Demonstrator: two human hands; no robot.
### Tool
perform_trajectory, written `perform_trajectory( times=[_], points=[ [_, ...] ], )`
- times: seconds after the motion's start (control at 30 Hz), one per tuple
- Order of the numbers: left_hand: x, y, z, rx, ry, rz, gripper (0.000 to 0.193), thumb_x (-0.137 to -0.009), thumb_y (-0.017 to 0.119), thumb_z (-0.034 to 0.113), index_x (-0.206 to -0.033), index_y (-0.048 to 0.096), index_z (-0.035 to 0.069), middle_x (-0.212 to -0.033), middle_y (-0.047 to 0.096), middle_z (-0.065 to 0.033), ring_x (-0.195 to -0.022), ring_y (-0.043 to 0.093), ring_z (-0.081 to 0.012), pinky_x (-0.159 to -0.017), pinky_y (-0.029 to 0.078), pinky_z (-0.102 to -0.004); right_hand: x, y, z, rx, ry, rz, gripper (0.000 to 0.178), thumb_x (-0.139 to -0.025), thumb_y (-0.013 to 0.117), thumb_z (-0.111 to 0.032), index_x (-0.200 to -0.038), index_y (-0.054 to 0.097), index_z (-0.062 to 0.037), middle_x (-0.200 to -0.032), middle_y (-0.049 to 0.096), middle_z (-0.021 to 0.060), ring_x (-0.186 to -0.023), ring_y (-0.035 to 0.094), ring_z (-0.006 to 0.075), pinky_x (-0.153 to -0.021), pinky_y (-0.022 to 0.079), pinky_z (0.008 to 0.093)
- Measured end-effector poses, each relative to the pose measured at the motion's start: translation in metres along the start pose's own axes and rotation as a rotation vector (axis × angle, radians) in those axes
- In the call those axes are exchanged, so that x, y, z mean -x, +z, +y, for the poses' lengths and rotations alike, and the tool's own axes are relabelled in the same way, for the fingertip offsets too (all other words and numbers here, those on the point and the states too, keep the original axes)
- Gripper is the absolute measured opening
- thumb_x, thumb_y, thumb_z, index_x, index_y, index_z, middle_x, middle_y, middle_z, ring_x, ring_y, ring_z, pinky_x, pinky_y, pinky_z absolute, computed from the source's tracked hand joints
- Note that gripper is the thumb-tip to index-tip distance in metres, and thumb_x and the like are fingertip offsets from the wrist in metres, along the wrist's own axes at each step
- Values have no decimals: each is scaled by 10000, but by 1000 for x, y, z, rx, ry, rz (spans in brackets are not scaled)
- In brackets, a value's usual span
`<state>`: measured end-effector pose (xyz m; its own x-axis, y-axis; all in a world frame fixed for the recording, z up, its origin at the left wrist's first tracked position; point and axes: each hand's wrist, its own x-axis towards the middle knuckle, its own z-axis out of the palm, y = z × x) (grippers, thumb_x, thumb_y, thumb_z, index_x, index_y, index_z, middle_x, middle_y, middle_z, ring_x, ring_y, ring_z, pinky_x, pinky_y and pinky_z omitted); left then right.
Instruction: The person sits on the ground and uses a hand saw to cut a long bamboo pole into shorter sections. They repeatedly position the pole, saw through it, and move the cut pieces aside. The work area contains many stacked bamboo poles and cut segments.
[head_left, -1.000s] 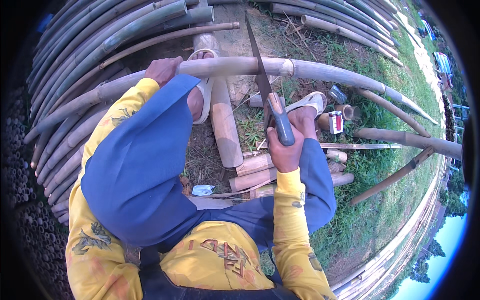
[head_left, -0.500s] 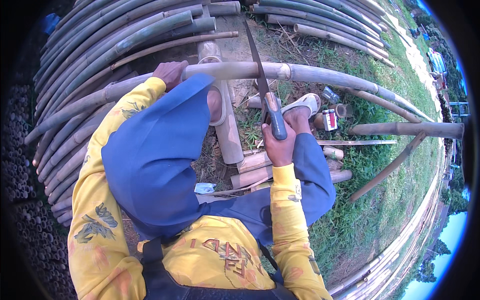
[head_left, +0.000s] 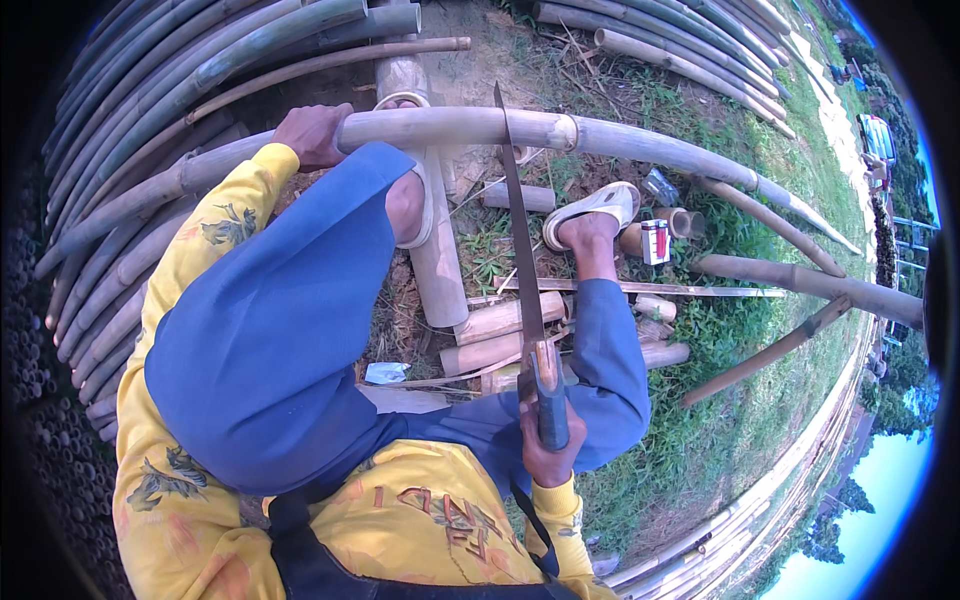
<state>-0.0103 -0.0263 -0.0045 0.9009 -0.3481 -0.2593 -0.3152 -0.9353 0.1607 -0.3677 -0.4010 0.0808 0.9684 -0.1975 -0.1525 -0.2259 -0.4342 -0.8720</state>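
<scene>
A long bamboo pole [head_left: 430, 127] lies crosswise in front of me. My left hand [head_left: 312, 135] is wrapped round it, left of my raised knee. In my right hand [head_left: 553, 445] I grip the dark handle of a hand saw [head_left: 524, 250], low in front of my body. The saw's long blade points away from me, and its far end meets the pole just left of a node ring. Whether the teeth sit in a cut cannot be made out.
Stacked bamboo poles [head_left: 190, 85] fill the left, with more poles [head_left: 690, 75] at the far right. Short bamboo pieces [head_left: 500, 325] lie between my feet. A red and white pack [head_left: 655, 243] sits beside my sandal [head_left: 600, 210]. A propped pole [head_left: 810, 285] stands on the right.
My right hand has drawn the saw back toward my body, so more blade shows on my side of the pole. My left hand stays on the pole; the view has shifted slightly.
</scene>
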Motion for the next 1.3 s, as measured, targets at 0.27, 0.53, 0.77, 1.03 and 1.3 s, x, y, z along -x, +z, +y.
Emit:
perform_trajectory(
  times=[0.27, 0.53, 0.77, 1.03, 1.3],
  points=[
    [-17, 0, 18, 43, 30, 63, 503, -796, 761, 378, -1176, 615, 82, -1052, 728, -229, -998, 691, -432, -856, 538, -517, -206, 69, -1, -166, -184, 67, 138, -899, 711, -69, -868, 610, 20, -638, 563, 51, -586, 501, 117, -579, 449, 317],
    [-10, 11, -3, 34, -5, 61, 569, -774, 775, 487, -1128, 616, 70, -1045, 733, -226, -985, 704, -422, -864, 548, -500, 16, -9, -22, 12, -10, 35, 296, -827, 742, 47, -1117, 686, 32, -790, 679, 77, -679, 615, 103, -682, 509, 269],
    [-12, -1, 7, 16, -13, 51, 482, -838, 730, 418, -1176, 615, 95, -1044, 734, -213, -990, 698, -427, -858, 542, -517, -204, 60, -8, -92, -140, 18, 110, -903, 713, -55, -902, 630, 16, -678, 590, 24, -608, 496, 105, -584, 440, 311],
    [11, 4, -2, -27, 23, -14, 564, -717, 805, 406, -1152, 643, 85, -998, 738, -169, -928, 726, -374, -820, 579, -494, 24, 7, -7, -76, -45, 77, 57, -912, 664, 22, -951, 622, 12, -701, 551, -11, -583, 479, 61, -527, 377, 227],
    [-10, -4, 11, -11, 67, 46, 549, -724, 801, 426, -1128, 638, 91, -984, 735, -173, -932, 723, -384, -821, 578, -494, -178, 66, -18, -290, -31, 29, 249, -965, 695, -38, -759, 556, -56, -622, 537, -36, -522, 467, 42, -478, 351, 229]
  ],
)
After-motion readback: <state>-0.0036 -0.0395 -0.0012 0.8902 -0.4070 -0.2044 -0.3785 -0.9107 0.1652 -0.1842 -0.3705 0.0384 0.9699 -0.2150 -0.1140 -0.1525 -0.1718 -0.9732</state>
